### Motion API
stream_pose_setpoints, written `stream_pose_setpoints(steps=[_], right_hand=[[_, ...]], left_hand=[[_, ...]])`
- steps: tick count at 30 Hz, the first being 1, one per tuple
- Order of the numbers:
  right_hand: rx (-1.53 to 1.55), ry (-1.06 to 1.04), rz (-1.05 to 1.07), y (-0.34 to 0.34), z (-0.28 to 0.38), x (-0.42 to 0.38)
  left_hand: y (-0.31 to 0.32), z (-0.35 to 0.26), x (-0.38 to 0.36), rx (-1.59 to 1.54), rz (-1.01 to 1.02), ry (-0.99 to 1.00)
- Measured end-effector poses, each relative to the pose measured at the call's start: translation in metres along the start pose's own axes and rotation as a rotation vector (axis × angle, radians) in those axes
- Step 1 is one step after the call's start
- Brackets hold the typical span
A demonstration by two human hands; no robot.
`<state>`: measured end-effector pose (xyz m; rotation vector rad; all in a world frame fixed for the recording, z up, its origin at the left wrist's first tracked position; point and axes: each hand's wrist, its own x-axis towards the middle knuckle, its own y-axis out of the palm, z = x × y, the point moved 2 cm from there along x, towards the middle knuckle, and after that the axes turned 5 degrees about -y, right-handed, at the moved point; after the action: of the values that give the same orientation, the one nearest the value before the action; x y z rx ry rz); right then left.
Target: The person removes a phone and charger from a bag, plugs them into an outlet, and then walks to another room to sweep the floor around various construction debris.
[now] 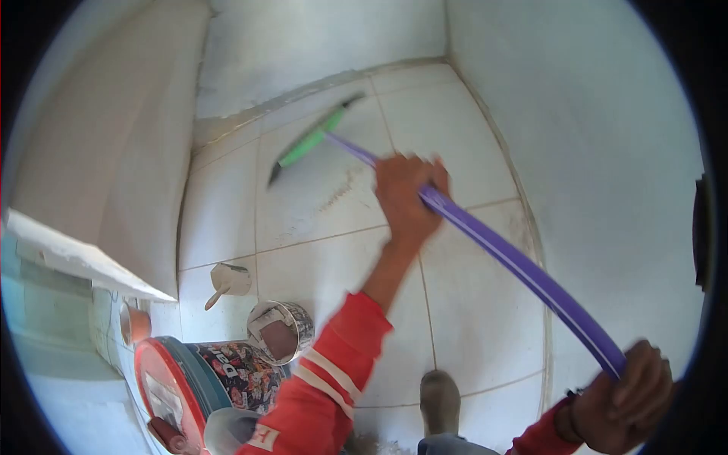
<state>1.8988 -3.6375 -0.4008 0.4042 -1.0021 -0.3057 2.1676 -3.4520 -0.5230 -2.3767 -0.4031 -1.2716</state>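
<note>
A floor squeegee with a purple handle [523, 277] runs from the lower right up toward the back wall. Its green head [307, 144], with black ends, is slightly blurred and lies slantwise over the white tiles. My left hand [413, 193], below a red sleeve with white stripes, is wrapped round the handle partway along it. At the lower right, my right hand [629, 398] grips the handle's upper end, its fingers closed. Brownish marks [341, 191] streak the floor between the squeegee head and my left hand.
To the left, a white dipper [231, 279] sits near a small bucket [299, 326]. A large bucket with a red rim [142, 364] stands by my legs. My shoe [440, 402] is on the tiles [485, 326]. Walls bound the floor at the back and right; a ledge [83, 254] juts out left.
</note>
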Motion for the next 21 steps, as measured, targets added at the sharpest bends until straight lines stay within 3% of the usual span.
stream_pose_setpoints(steps=[1,3,5,8,10,13,14,16,17,18,20,21], right_hand=[[-0.051,0.027,-0.166,-0.001,-0.015,-0.015],[-0.187,0.120,-0.171,0.018,-0.053,-0.028],[-0.290,0.223,-0.094,0.047,-0.081,-0.035],[-0.325,0.323,-0.045,0.077,-0.054,-0.037],[-0.349,0.378,-0.115,0.070,0.005,-0.045],[-0.310,0.408,-0.498,0.061,0.129,-0.070],[-0.505,0.446,-0.416,0.047,0.204,-0.102],[-0.584,0.473,-0.563,0.053,0.284,-0.117],[-0.460,0.444,-0.791,0.066,0.300,-0.113],[-0.473,0.438,-0.817,0.077,0.317,-0.116],[-0.822,0.582,-0.810,0.102,0.362,-0.123],[-0.918,0.759,-0.871,0.116,0.389,-0.136]], left_hand=[[0.005,0.016,0.013,0.030,-0.003,0.076],[0.018,0.067,0.020,0.084,0.040,0.087],[0.012,0.101,0.004,0.114,0.489,-0.154],[-0.005,0.083,-0.042,-0.120,0.449,-0.184],[-0.019,0.032,-0.069,-0.164,0.508,-0.113],[-0.040,-0.082,-0.112,-0.176,0.514,-0.014],[-0.051,-0.123,-0.130,-0.166,0.580,-0.072],[-0.080,-0.207,-0.149,-0.236,0.796,-0.178],[-0.093,-0.237,-0.165,-0.258,0.876,-0.166],[-0.110,-0.267,-0.167,-0.274,0.942,-0.158],[-0.139,-0.304,-0.171,-0.388,1.016,-0.192],[-0.152,-0.313,-0.170,-0.428,1.034,-0.187]])
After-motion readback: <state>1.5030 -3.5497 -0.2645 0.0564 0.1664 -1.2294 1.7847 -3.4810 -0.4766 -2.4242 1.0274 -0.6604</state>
